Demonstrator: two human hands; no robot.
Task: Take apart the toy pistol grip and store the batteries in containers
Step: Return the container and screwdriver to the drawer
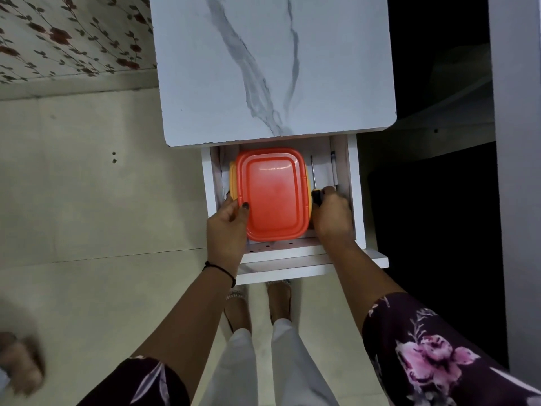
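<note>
Container: you are looking down on a red-lidded container (272, 194) lying flat in the open drawer (353, 183). Its lid is facing up and its long axis is running straight away from you, toward the drawer's back. A yellow rim (232, 180) is showing beneath the lid along both long sides.
Left grip: your left grip (227, 227) is holding the container at its near-left corner, with the thumb lying on the lid and the fingers reaching down the left side.
Screwdriver: the screwdriver (312, 171) is lying just beside the container on its right. Its shaft is pointing away from you, parallel to the container's long axis, and its black handle is at your end.
Right grip: your right grip (332, 215) is curling round that black handle, close by the container's near-right edge.
Drawer: it is standing pulled out from under the white marbled surface (263, 68).
Right wall: a thin stick-like item (333, 168) is lying along it; you cannot tell what it is.
</note>
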